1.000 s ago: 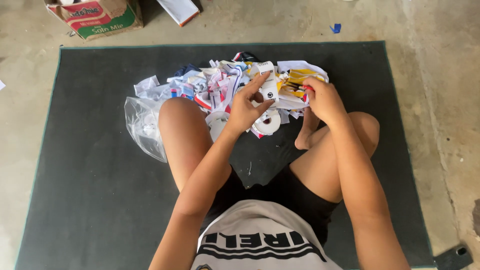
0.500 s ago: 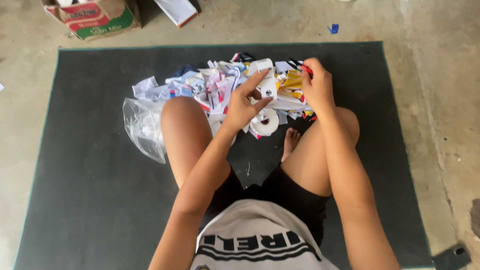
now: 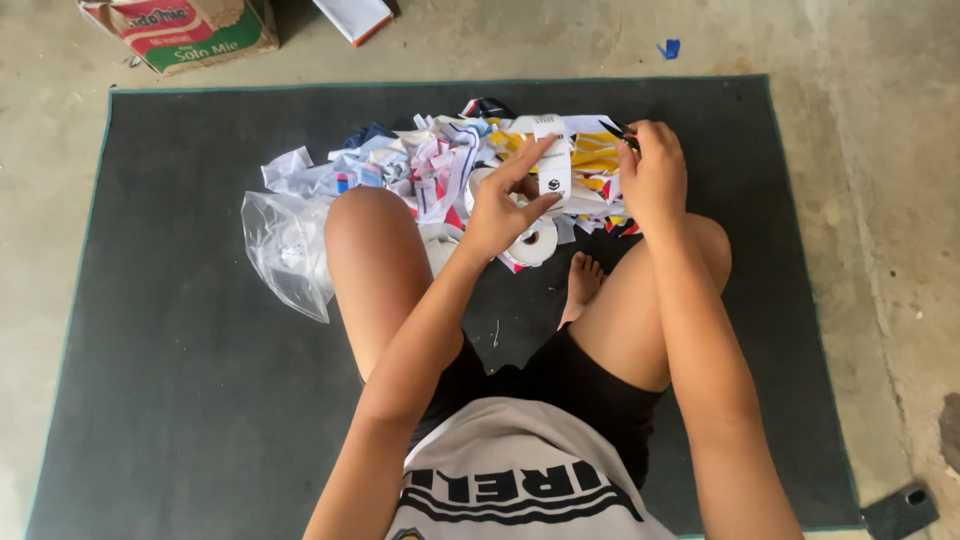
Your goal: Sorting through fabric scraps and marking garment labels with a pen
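Pinched between thumb and fingers of the left hand (image 3: 497, 212), a white label strip (image 3: 553, 165) stands upright over the pile of scraps (image 3: 440, 165); that grip is closed on it. The right hand (image 3: 655, 175) is closed on a small dark tool (image 3: 620, 132), probably scissors, though too little of it shows to be sure. A second ago both hands sat lower, down among the scraps, with the right near the raised knee; since then the left has lifted the strip clear of the heap and the right has come up beside it, so tool and strip now lie near each other but apart.

Under the left hand lies a white tape roll (image 3: 538, 240). A clear bag (image 3: 285, 250) rests against the left knee, all on a dark mat (image 3: 180, 400). Beyond the mat sit a cardboard box (image 3: 190, 30) and a blue scrap (image 3: 668, 48) on the concrete floor. Nothing lies between the hands; the scraps crowd just below them.
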